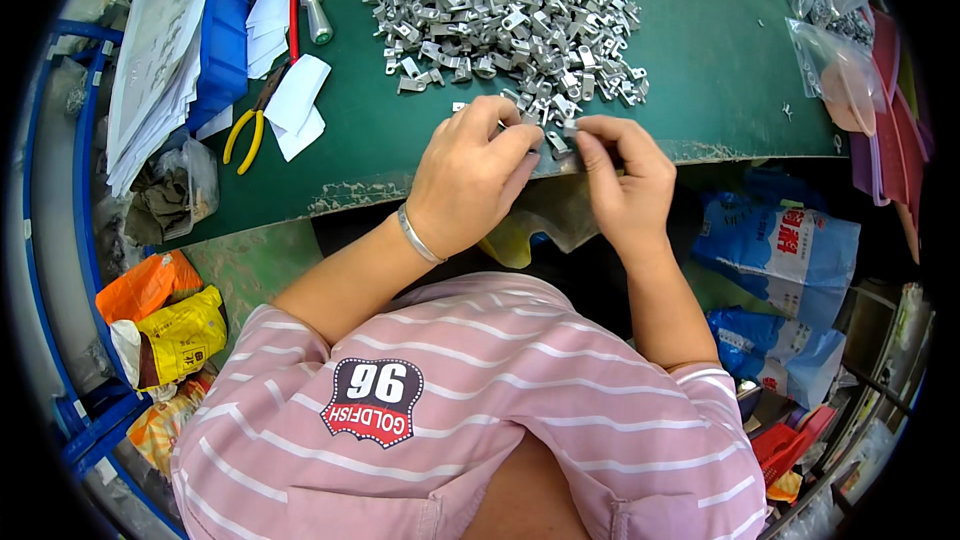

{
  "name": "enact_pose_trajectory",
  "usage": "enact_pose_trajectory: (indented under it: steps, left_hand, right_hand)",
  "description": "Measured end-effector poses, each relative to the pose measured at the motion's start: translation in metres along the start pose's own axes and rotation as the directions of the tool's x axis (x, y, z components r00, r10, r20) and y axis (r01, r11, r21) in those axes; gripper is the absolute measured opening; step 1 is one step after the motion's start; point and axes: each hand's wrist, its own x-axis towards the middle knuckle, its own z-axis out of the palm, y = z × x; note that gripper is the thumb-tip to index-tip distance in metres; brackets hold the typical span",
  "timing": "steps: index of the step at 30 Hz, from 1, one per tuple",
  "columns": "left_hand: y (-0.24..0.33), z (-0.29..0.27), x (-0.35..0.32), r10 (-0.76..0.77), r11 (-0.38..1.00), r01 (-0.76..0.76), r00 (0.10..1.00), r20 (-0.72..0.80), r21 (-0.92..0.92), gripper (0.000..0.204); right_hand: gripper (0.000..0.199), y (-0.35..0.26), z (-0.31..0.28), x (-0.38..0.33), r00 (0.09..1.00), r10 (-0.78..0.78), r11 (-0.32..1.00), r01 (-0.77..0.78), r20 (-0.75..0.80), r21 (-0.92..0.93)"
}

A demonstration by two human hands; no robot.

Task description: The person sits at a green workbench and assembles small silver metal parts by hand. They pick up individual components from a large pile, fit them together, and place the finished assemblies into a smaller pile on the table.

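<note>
A big heap of small silvery metal brackets (510, 20), each a bent tab with a hole, is piled on the green worktable (710, 60). At the near edge of the heap, my left hand (465, 175) has its thumb and fingers pinched together. Its fingertips hide whatever may be between them. My right hand (635, 185) pinches one small metal bracket (570, 127) between thumb and forefinger. Just below it, a loose bracket (558, 145) lies between my two hands, close to the table's front edge.
Yellow-handled pliers (243, 140), white paper slips (297, 105) and a blue bin (225, 50) with papers are on the left. Clear plastic bags (835, 60) lie at the right. Below the table edge sit blue printed bags (775, 255) and a yellow bag (185, 335).
</note>
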Motion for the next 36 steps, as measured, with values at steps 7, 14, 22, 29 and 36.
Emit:
enact_pose_trajectory:
  steps: [7,14,22,29,36]
  left_hand:
    - [-0.010,0.000,-0.009,0.149,0.987,-0.154,0.985,-0.090,-0.052,0.024]
    - [-0.004,-0.001,-0.006,0.047,0.999,-0.048,0.998,-0.044,-0.023,0.023]
    - [-0.007,-0.003,-0.009,0.111,0.993,-0.110,0.992,-0.054,0.033,0.028]
    - [-0.006,-0.007,-0.014,0.048,0.996,-0.044,0.998,-0.051,0.073,0.025]
    - [-0.010,-0.011,-0.019,0.114,0.993,-0.112,0.993,-0.030,0.044,0.024]
  right_hand:
    - [0.009,-0.005,-0.022,-0.006,0.992,0.098,0.995,-0.101,0.075,0.027]
    - [0.018,-0.001,-0.010,-0.015,0.954,-0.256,0.955,0.275,0.153,-0.115]
    - [0.022,0.005,0.009,-0.023,0.890,-0.420,0.894,0.439,0.175,-0.091]
    - [0.024,0.001,0.014,0.005,0.941,-0.338,0.907,0.331,0.021,-0.260]
    - [0.031,0.009,0.016,0.004,0.950,-0.307,0.912,0.309,0.049,-0.269]
